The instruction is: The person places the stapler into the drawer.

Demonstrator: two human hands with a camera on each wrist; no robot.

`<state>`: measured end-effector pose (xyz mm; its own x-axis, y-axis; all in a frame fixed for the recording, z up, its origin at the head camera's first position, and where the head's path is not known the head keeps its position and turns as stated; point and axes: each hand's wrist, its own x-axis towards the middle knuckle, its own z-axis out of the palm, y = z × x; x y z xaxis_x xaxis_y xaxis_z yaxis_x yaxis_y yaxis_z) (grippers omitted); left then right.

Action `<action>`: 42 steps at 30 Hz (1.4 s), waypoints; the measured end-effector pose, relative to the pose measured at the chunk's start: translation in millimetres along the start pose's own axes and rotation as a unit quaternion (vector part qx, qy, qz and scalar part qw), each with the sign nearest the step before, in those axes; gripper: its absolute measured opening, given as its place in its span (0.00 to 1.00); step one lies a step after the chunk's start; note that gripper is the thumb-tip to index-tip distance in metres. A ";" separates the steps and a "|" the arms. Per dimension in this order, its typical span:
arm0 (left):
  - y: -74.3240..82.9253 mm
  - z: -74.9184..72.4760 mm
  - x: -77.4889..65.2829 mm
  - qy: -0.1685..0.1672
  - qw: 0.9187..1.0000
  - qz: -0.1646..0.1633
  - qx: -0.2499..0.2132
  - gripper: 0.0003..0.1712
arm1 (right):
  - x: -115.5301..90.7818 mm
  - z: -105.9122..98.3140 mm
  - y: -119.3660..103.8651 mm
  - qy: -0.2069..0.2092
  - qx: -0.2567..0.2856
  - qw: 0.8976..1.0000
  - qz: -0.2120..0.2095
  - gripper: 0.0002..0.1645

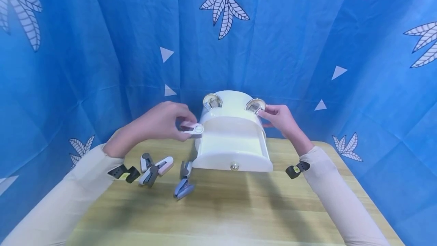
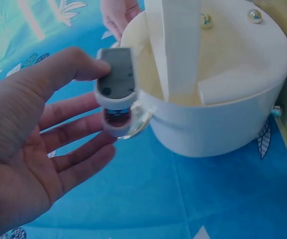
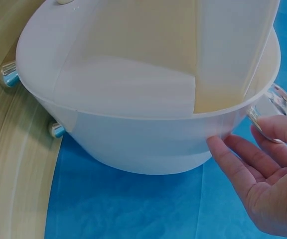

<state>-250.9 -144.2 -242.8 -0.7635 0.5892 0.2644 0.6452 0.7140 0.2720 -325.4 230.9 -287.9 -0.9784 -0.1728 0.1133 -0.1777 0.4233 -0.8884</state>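
My left hand (image 1: 164, 122) pinches a small white-and-pink stapler (image 1: 196, 129) just left of a white storage box. In the left wrist view the thumb presses the grey base of this stapler (image 2: 117, 82), with the fingers behind it. The white box (image 1: 235, 103) has its front drawer (image 1: 233, 136) pulled out, with a round knob (image 1: 234, 166) on the drawer's face. My right hand (image 1: 281, 119) grips the shiny round ear (image 1: 255, 105) at the box's upper right. In the right wrist view a fingertip touches the box wall (image 3: 148, 144).
Several small staplers (image 1: 150, 174) lie in a cluster on the wooden table (image 1: 239, 215), left of the box. Near the drawer's left corner are a dark one (image 1: 185, 168) and a blue-grey stapler (image 1: 184, 188). A blue patterned curtain (image 1: 290, 48) surrounds the table's back and sides.
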 end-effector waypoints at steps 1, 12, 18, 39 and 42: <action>1.2 1.1 4.7 0.006 1.000 0.001 -0.002 0.19 | 0.2 0.0 0.6 0.000 0.000 1.000 0.000 0.25; 14.2 17.9 44.1 0.015 0.999 0.044 -0.011 0.17 | 0.0 0.5 1.5 0.000 0.003 1.000 -0.005 0.25; 20.0 27.7 61.1 -0.029 0.997 0.070 0.014 0.08 | -0.5 0.5 2.7 0.003 0.000 1.000 -0.003 0.25; 40.4 57.2 83.8 -0.092 0.991 0.083 0.049 0.17 | -1.5 1.5 -0.2 0.001 -0.004 1.000 -0.012 0.25; 44.0 59.2 88.9 -0.094 0.990 0.086 0.059 0.18 | -1.3 1.8 0.4 0.001 -0.005 1.000 -0.012 0.25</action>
<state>-292.0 -38.0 -262.1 -0.6421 0.7575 0.1180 0.7664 0.6301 0.1251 -324.0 229.7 -289.1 -0.9740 -0.1809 0.1361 -0.2025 0.4273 -0.8811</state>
